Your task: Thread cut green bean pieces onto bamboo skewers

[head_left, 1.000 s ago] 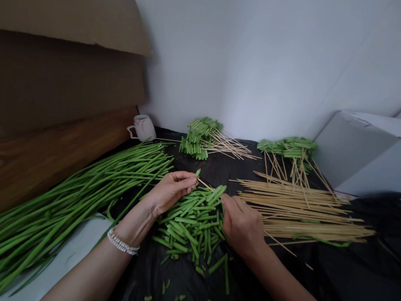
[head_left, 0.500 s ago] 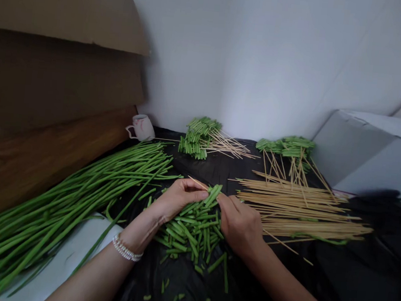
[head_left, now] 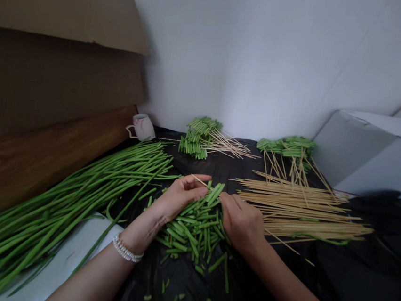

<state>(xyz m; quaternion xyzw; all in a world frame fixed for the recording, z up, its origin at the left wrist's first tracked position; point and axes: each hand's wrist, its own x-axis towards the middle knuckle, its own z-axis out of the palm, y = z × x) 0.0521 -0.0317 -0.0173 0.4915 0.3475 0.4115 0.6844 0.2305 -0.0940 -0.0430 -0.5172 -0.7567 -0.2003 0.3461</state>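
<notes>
My left hand [head_left: 178,196] pinches a cut green bean piece [head_left: 215,194] at the top of a pile of cut bean pieces [head_left: 193,228] on black plastic sheeting. A thin bamboo skewer [head_left: 200,181] crosses just above its fingers. My right hand [head_left: 241,220] is curled at the right side of the pile, its fingers closed on the skewer's other end. A beaded bracelet [head_left: 126,252] sits on my left wrist.
Long uncut green beans [head_left: 56,207] lie in a heap at the left. Loose bamboo skewers [head_left: 301,210] are stacked to the right. Two bundles of skewered beans [head_left: 202,136] [head_left: 288,147] lie at the back. A white cup [head_left: 142,127], cardboard [head_left: 54,51] and a white box [head_left: 374,153] stand around.
My left hand moved down and right from above the pile to meet the right hand at the pile's top; the skewer tip shifted left with it.
</notes>
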